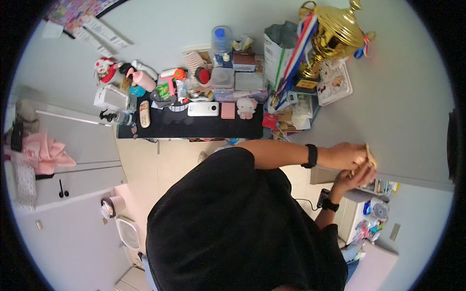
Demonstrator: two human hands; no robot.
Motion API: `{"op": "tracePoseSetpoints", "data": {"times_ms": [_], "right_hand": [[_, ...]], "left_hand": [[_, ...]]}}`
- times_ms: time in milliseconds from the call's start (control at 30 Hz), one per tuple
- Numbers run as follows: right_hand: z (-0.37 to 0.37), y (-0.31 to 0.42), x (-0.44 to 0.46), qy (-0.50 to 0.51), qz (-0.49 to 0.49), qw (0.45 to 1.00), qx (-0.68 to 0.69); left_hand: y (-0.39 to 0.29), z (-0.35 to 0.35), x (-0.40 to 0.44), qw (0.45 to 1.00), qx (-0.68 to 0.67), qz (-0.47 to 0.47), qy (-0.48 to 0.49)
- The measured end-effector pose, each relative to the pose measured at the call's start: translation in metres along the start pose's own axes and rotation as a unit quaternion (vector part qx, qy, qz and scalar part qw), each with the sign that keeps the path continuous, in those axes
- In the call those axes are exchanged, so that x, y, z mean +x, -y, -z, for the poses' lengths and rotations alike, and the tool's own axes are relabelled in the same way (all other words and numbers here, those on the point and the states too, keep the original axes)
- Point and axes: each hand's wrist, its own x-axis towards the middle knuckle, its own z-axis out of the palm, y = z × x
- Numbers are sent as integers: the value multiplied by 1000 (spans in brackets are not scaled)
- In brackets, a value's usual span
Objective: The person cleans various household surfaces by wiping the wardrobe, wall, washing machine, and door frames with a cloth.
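My two hands are close together at the right, over the edge of the grey surface. My left hand, with a black band on its wrist, has its fingers closed around a small tan, flat piece. What kind of thing it is cannot be made out. Just below, my right hand bends its fingers up against the lower end of that piece. A dark watch sits on the right wrist. The inner fingers of both hands partly hide each other.
A black-topped desk holds a white phone-like device, a plush toy and several bottles. A gold trophy stands by a tray. Below my hands are shelves of small items. A bin stands at left.
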Motion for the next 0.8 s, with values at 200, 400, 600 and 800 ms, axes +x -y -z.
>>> {"op": "tracePoseSetpoints", "data": {"times_ms": [200, 400, 600, 800], "right_hand": [[7, 0, 14, 58, -17, 998, -8], [33, -6, 101, -59, 38, 994, -84], [24, -17, 58, -71, 10, 994, -83], [0, 20, 13, 125, -68, 986, -89]], "left_hand": [[-4, 5, 3, 999, -19, 38, 9], [-65, 5, 51, 992, -68, -68, -79], [-44, -9, 52, 997, -30, -58, -37], [10, -14, 17, 997, 47, 57, -8]]}}
